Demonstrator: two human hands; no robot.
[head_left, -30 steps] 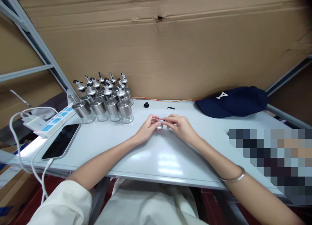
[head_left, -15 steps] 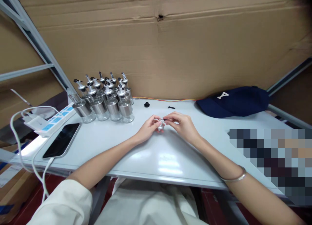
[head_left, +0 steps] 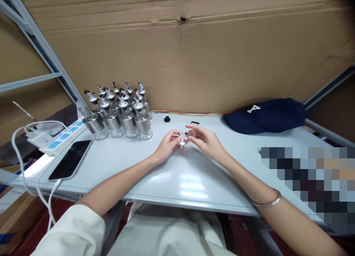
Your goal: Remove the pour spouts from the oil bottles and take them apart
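12 btls [head_left: 127, 123] at back L: 11 w/ spouts [head_left: 138, 105], 1 w/o. Also 1 stopper [head_left: 166, 119], 1 blk lever [head_left: 195, 122], 1 phone [head_left: 71, 159], 1 hat [head_left: 266, 116]. L hand [head_left: 167, 146] grips 1 loose spout [head_left: 182, 142] over mid-table [head_left: 191, 178]. R hand [head_left: 209, 142] beside it, thumb & index parted; can't tell if other fingertips touch. Vs 0.5 s ago: R index lifted, pinch loosened; btls unmoved.

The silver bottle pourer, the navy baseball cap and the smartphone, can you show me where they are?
Silver bottle pourer [head_left: 182, 142]: head view, on its metal body.
Navy baseball cap [head_left: 271, 116]: head view, on its crown.
Smartphone [head_left: 70, 160]: head view, on its dark screen.
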